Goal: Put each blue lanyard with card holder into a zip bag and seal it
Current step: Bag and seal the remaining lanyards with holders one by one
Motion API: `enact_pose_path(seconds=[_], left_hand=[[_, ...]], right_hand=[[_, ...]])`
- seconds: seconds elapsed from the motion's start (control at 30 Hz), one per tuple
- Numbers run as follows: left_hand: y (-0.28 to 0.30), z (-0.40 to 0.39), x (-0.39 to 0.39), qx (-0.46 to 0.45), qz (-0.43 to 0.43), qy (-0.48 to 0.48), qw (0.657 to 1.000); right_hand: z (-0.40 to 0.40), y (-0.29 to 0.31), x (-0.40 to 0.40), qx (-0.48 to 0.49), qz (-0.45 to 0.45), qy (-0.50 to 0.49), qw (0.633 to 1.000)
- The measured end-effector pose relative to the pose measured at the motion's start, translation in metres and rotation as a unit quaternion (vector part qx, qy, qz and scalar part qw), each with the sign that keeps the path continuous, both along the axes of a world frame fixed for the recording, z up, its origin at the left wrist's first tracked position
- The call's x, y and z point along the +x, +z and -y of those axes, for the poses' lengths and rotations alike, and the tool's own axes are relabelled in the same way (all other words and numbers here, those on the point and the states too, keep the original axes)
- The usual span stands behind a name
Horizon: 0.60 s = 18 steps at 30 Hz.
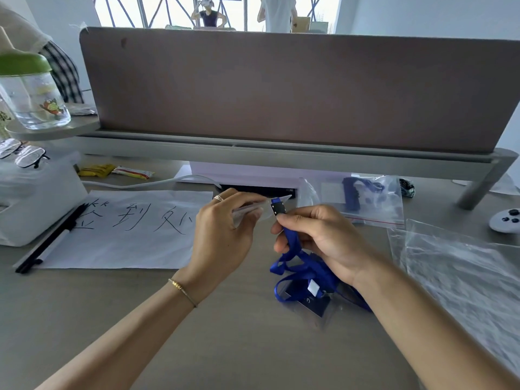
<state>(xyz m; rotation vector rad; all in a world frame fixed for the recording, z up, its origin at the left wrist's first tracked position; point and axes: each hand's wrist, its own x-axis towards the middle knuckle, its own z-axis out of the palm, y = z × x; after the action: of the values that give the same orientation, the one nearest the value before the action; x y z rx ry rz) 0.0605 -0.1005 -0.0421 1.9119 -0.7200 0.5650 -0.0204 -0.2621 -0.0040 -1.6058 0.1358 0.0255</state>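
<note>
My left hand (222,229) pinches a clear card holder (253,211) held up above the desk. My right hand (318,237) grips a blue lanyard (295,260) just below its black clip (278,208), which meets the holder's edge. The strap hangs down in loops onto another clear packet with a dark card (312,304) on the desk. At the back right lies a sealed zip bag (371,201) with a blue lanyard inside. A pile of clear zip bags (461,271) lies at the right.
A white sheet with black handwriting (129,229) and a black pen (50,240) lie at the left, beside a white box (36,198) with glasses on it. A brown desk divider (281,88) stands behind. A white controller (505,219) sits far right.
</note>
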Motion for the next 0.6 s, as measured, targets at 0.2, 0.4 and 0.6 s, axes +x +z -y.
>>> enact_pose_path(seconds=[0.2, 0.4, 0.6], left_hand=[[0.0001, 0.0024, 0.0027, -0.005, -0.043, 0.014, 0.999], [-0.0010, -0.0007, 0.0025, 0.023, -0.001, -0.005, 1.000], [-0.0083, -0.0002, 0.0024, 0.053, 0.034, -0.030, 0.998]], right_hand=[[-0.0021, -0.0012, -0.0014, -0.027, 0.011, 0.020, 0.999], [-0.0028, 0.0004, -0.0006, -0.013, 0.020, 0.018, 1.000], [-0.0037, 0.0018, -0.0008, -0.007, 0.012, 0.010, 1.000]])
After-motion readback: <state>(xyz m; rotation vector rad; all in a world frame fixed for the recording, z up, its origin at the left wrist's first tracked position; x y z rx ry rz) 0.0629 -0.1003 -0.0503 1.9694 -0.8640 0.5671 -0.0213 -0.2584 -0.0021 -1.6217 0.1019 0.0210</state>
